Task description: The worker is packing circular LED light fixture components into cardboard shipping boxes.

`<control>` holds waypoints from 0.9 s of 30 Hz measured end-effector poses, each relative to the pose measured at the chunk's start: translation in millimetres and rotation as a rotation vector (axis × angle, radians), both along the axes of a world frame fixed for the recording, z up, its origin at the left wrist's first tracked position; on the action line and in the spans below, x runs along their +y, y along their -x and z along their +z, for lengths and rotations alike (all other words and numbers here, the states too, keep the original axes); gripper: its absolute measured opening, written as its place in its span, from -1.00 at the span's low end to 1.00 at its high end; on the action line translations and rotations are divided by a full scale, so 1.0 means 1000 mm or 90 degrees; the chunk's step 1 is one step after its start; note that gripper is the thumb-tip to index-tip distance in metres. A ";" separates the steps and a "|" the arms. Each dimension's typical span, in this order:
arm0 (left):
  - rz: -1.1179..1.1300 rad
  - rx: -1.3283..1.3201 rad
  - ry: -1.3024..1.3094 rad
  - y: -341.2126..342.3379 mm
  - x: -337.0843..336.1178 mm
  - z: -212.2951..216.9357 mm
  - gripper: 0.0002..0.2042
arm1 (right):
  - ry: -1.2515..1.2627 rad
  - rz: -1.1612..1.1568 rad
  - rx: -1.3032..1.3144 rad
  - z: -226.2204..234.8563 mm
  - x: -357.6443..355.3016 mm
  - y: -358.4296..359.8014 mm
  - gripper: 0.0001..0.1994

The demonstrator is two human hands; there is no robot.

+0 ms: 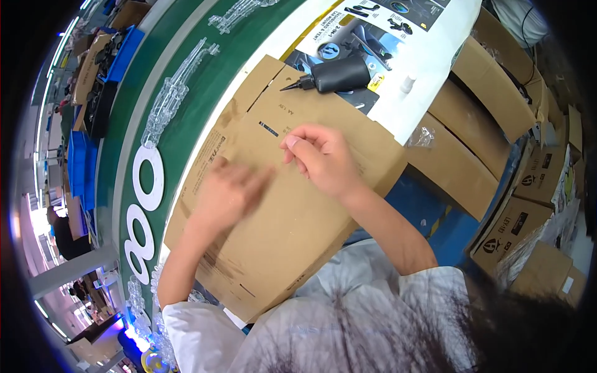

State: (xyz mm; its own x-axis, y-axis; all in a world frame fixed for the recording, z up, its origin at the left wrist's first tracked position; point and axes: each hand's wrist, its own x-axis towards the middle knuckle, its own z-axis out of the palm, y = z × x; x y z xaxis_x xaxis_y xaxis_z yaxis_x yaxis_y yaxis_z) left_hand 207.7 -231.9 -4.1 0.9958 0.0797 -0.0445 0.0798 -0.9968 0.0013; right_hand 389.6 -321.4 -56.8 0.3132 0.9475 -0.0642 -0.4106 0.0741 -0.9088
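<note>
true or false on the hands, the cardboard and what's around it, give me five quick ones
1. Both hands rest on the flat cardboard sheet. True.
2. The right hand holds the black bottle. False: the black nozzle bottle lies apart, beyond the sheet.
3. The left hand lies to the left of the right hand. True.
4. The belt beside the sheet is red. False: it is green.
5. Clear plastic parts lie on the belt. True.
</note>
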 end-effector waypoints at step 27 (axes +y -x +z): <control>0.019 -0.042 -0.031 0.006 0.005 -0.004 -0.75 | 0.024 0.024 -0.045 -0.001 0.000 0.001 -0.85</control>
State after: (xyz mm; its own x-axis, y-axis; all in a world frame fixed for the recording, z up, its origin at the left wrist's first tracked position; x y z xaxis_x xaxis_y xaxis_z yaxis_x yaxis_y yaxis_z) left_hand 201.2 -226.4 -8.5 0.9936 0.1104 0.0254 0.1113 -0.9929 -0.0409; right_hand 388.2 -321.1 -58.1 0.2827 0.9560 -0.0788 -0.3464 0.0252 -0.9377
